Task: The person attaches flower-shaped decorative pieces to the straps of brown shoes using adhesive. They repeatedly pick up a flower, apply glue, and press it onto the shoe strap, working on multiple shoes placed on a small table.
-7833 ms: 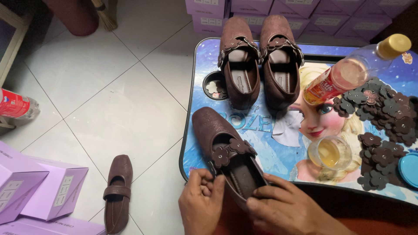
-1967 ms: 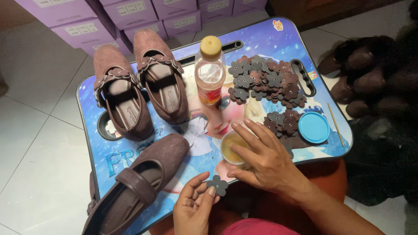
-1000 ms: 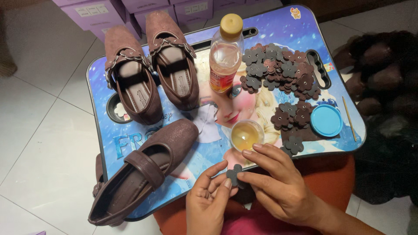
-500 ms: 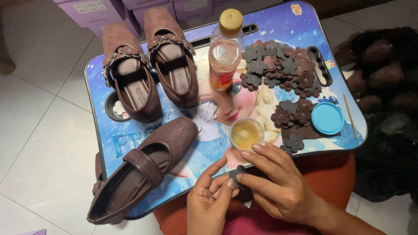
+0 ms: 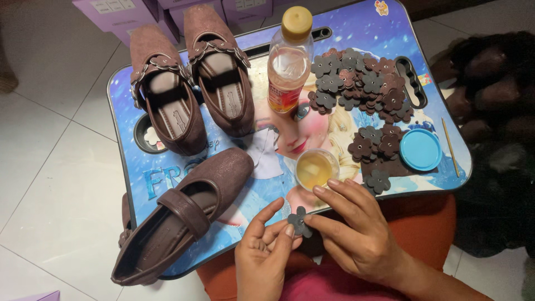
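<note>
My left hand (image 5: pixel 263 251) and my right hand (image 5: pixel 351 228) meet at the near edge of a blue lap tray (image 5: pixel 134 178), both pinching one small brown flower-shaped piece (image 5: pixel 300 221). Just beyond the fingers stands a small clear cup of yellowish liquid (image 5: pixel 316 169). A plain brown strap shoe (image 5: pixel 184 209) lies tilted at the tray's near left corner, its heel over the edge. Two brown shoes with flower trim stand side by side at the far left: one (image 5: pixel 164 97) and another (image 5: pixel 220 69).
A pile of brown flower pieces (image 5: pixel 362 83) covers the tray's far right, with a bottle with a yellow cap (image 5: pixel 288 58) beside it. A blue round lid (image 5: pixel 421 149) and a thin stick (image 5: pixel 450 146) lie at the right edge. Purple boxes (image 5: pixel 117 11) stand behind on the tiled floor.
Over the last seconds my right hand left the cup and joined my left hand on the flower piece. In the last half second both hands shifted only slightly.
</note>
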